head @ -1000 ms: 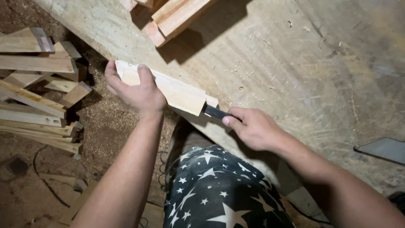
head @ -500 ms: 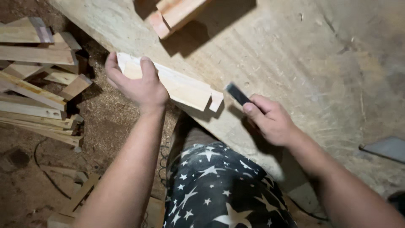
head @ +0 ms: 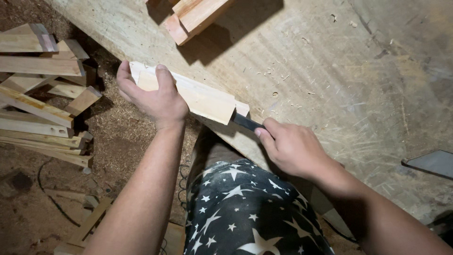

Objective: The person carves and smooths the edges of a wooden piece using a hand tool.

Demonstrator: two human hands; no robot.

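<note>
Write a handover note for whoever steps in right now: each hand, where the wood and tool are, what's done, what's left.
Left hand: fingers wrapped over the far end of the pale wood piece, holding it at the workbench edge.
Right hand: gripping a dark-bladed tool, tip against the piece's notched near end.
Done: notch visible, shavings on the bench.
Left: cannot tell how much trimming remains.
Offcuts lie stacked on the floor at left.

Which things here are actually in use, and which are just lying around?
In use:
left hand gripping the pale wooden piece
right hand holding a dark tool against its end

Lying about:
stacked wood offcuts on the floor
wood blocks on the workbench
grey flat piece
</note>
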